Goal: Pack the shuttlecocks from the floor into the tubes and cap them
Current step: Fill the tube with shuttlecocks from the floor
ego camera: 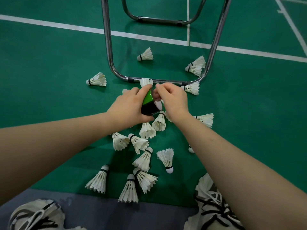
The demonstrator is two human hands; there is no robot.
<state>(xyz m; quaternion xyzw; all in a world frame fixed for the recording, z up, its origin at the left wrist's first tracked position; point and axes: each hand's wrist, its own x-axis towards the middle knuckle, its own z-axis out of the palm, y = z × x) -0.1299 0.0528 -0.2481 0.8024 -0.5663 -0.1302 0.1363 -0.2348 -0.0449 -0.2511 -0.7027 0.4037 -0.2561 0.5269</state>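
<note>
My left hand (131, 107) grips a green and black tube (147, 103) that points away from me. White feathers of a shuttlecock (145, 82) stick out of its far end. My right hand (172, 100) is curled beside the tube's far end, fingertips at the feathers; whether it pinches them is hidden. Several white shuttlecocks (146, 130) lie scattered on the green floor below and around my hands, and others lie farther off, such as one at the left (97, 79).
A chrome chair frame (108, 47) stands on the green court floor just beyond my hands, its front bar (166, 81) touching the tube's feathers in view. White court lines (66, 26) cross the floor. My shoes (211, 205) are at the bottom edge.
</note>
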